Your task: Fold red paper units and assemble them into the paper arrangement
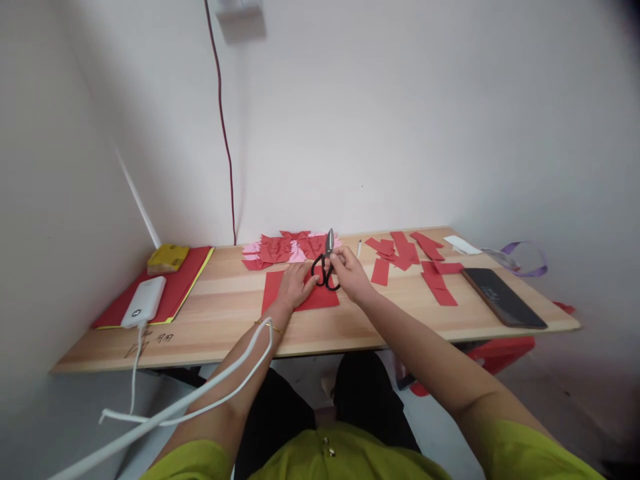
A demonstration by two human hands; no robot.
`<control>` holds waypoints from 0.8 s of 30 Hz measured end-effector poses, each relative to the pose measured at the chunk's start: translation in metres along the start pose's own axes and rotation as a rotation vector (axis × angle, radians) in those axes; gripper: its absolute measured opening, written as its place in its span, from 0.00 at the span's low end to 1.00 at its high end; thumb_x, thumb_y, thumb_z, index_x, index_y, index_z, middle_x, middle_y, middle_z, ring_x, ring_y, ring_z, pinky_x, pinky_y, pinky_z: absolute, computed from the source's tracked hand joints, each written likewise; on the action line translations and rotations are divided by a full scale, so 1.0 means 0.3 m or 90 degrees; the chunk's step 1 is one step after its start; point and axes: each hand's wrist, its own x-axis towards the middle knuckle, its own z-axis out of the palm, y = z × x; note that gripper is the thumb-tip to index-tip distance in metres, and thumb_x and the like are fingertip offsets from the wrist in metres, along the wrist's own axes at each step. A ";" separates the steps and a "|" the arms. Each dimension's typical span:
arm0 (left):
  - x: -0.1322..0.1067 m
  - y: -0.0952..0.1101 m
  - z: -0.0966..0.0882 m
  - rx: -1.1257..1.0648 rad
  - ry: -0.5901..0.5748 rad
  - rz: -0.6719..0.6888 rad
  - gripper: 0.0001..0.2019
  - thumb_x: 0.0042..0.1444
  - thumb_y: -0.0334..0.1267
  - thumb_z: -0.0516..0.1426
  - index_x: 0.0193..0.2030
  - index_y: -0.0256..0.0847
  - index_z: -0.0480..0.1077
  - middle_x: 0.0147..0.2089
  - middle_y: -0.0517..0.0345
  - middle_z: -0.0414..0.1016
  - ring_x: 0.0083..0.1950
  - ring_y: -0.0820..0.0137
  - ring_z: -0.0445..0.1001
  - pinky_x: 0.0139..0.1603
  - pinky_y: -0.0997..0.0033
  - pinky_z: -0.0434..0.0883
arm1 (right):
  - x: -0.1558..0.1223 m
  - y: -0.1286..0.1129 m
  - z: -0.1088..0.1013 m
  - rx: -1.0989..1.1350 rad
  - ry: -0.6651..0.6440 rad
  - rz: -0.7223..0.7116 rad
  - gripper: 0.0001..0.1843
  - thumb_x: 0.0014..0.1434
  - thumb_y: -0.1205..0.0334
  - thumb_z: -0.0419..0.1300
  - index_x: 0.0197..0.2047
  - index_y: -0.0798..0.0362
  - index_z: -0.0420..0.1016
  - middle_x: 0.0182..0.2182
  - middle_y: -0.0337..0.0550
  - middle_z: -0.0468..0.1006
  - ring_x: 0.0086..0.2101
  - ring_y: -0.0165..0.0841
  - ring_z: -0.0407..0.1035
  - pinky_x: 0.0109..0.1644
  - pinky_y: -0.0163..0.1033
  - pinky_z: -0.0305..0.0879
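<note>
My left hand (pixel 295 283) lies flat with fingers spread on a red paper square (pixel 320 298) at the middle of the wooden table (pixel 225 313). My right hand (pixel 349 272) grips the black handles of a pair of scissors (pixel 326 262), whose blades point away from me toward the wall. Just beyond the scissors sits a heap of folded red and pink paper pieces (pixel 287 249).
Several red paper strips (pixel 415 257) lie right of the hands, with a pen (pixel 359 249), a black phone (pixel 503 297), a white slip (pixel 463 245) and a purple ribbon (pixel 525 260). On the left are a white power bank (pixel 144 301) with cable, a red folder (pixel 175 290) and a yellow pad (pixel 168 258).
</note>
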 end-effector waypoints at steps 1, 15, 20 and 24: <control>0.002 0.002 0.001 0.000 -0.015 -0.001 0.20 0.63 0.49 0.44 0.53 0.40 0.67 0.48 0.48 0.72 0.52 0.63 0.67 0.54 0.61 0.62 | -0.003 0.006 0.008 0.003 -0.013 0.001 0.17 0.57 0.44 0.54 0.36 0.48 0.57 0.27 0.36 0.68 0.31 0.31 0.66 0.41 0.40 0.66; 0.012 -0.020 0.005 -0.056 0.042 -0.082 0.21 0.66 0.44 0.41 0.51 0.40 0.69 0.46 0.50 0.74 0.49 0.65 0.69 0.52 0.63 0.64 | -0.097 -0.091 -0.074 0.112 -0.258 0.183 0.18 0.57 0.45 0.56 0.45 0.48 0.65 0.33 0.38 0.71 0.25 0.26 0.60 0.30 0.33 0.59; 0.007 -0.003 -0.008 -0.056 0.002 -0.010 0.20 0.66 0.44 0.42 0.56 0.43 0.67 0.52 0.53 0.72 0.54 0.67 0.67 0.57 0.65 0.61 | -0.123 -0.099 -0.063 0.193 -0.278 0.276 0.21 0.60 0.39 0.46 0.43 0.47 0.62 0.26 0.36 0.69 0.19 0.26 0.53 0.26 0.35 0.57; 0.007 -0.015 0.003 0.020 0.027 -0.077 0.21 0.65 0.44 0.41 0.58 0.42 0.65 0.55 0.50 0.70 0.56 0.64 0.65 0.57 0.63 0.60 | -0.139 -0.114 -0.094 -0.009 -0.224 0.159 0.18 0.62 0.45 0.47 0.48 0.47 0.61 0.20 0.30 0.62 0.19 0.26 0.52 0.26 0.33 0.54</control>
